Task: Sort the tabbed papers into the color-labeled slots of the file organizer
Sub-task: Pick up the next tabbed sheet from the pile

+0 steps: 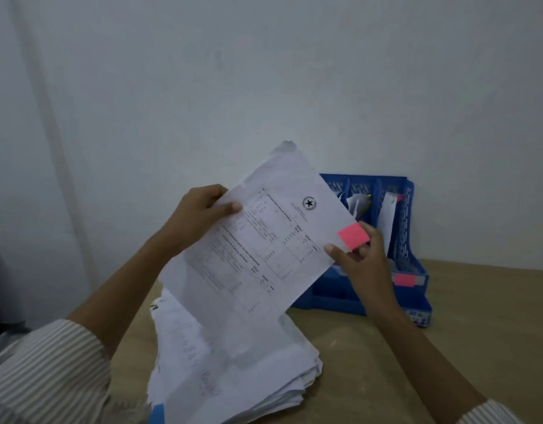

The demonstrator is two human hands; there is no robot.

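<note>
Left hand (199,209) raised above the table, thumb on the printed face and fingers curled behind the upper left edge of a paper (248,240). Right hand (360,258) pinching the same sheet at its right edge, thumb on the front just below a pink tab (354,236), fingers tucked behind. Sheet held tilted in the air between both hands, printed with tables and a round star emblem near the top; text too blurred to read. More sheets apparently behind it, a torn corner poking out at the top.

Directly below, a thick stack of papers (233,368) lying on a wooden table (417,347), edges slightly fanned, a small blue tab (157,414) peeking from its lower left corner.

Behind the right hand, a blue file organizer (408,240) standing against a pale wall (264,71), with upright perforated dividers. A few sheets already in its slots, one in the rightmost slot showing a pink tab at the top. Pink label (403,279) stuck on the front of the rightmost slot. Other labels hidden behind the held sheet and hand.

Striped sleeves (46,377) on both forearms.
</note>
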